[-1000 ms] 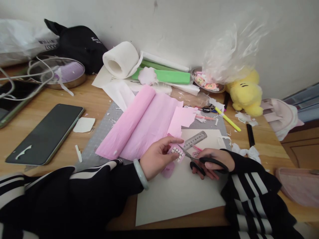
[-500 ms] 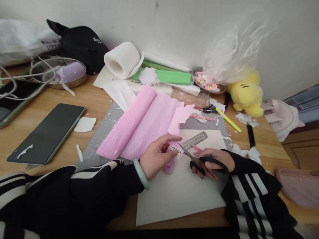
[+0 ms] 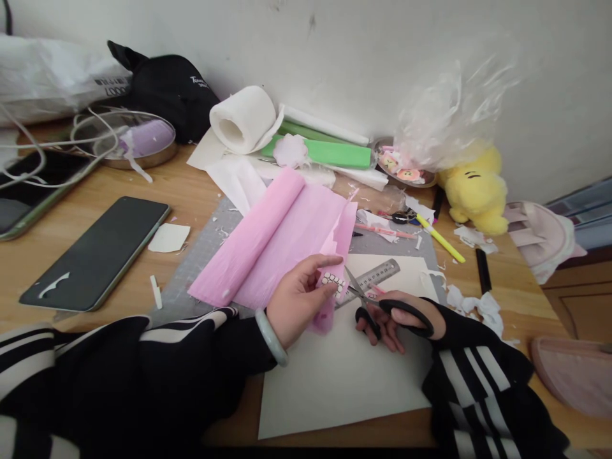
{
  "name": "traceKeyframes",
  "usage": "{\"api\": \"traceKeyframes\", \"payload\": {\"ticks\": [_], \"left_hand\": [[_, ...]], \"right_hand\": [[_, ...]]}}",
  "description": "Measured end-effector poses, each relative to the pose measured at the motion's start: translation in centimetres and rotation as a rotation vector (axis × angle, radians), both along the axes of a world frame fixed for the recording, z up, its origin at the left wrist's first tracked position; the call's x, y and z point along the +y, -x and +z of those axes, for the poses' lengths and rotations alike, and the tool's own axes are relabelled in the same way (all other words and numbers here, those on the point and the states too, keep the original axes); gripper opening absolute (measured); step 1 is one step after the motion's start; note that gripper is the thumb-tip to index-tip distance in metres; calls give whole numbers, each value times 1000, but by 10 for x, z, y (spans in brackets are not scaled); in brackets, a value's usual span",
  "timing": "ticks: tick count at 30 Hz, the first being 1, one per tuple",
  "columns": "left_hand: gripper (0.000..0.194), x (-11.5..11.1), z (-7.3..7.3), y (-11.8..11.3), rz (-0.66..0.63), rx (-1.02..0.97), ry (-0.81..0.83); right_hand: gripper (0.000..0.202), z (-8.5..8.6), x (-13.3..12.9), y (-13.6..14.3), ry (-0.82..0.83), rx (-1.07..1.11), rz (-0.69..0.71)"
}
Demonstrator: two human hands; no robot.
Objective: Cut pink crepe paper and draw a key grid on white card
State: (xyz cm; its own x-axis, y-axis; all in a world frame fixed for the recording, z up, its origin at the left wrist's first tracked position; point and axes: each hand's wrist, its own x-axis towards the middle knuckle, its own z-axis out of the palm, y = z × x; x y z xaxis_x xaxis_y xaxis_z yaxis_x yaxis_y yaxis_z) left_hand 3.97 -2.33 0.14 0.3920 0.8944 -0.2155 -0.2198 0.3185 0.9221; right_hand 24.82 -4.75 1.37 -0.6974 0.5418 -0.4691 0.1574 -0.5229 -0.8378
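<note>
My left hand (image 3: 297, 299), with a pale bangle at the wrist, pinches a small pink paper piece (image 3: 333, 281) printed with white, black-outlined rounded shapes. Scissors (image 3: 367, 299) with black handles are in my right hand (image 3: 391, 312), fingers through the loops. Their blades are spread and lie at the right edge of the pink piece. Beneath both hands is a large white sheet (image 3: 344, 389). A steel ruler (image 3: 382, 273) rests on it behind the scissors. Just beyond my left hand, a roll of pink crepe paper (image 3: 251, 239) is partly unrolled.
A grey cutting mat (image 3: 191, 280) lies under the paper. To the left are a black phone (image 3: 100, 252) and a white paper scrap (image 3: 169, 238). A toilet roll (image 3: 243, 121), yellow marker (image 3: 442, 239) and yellow plush toy (image 3: 473, 188) stand or lie behind. Paper scraps (image 3: 480, 306) litter the right.
The scissors and my right hand have shifted slightly left, and the blades have spread wider. The pink piece has tilted in my left hand. The view has shifted a little.
</note>
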Motion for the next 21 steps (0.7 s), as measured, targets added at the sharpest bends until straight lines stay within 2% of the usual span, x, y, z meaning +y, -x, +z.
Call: {"api": "traceKeyframes", "payload": {"ticks": [7, 15, 21], "left_hand": [[33, -1, -2, 0, -26, 23, -47], [31, -1, -1, 1, -70, -57, -83], [33, -1, -1, 1, -91, -47, -47]], "right_hand": [[60, -4, 2, -1, 17, 1, 9], [61, -3, 3, -3, 6, -39, -5], [60, -3, 2, -3, -50, -104, 17]]}}
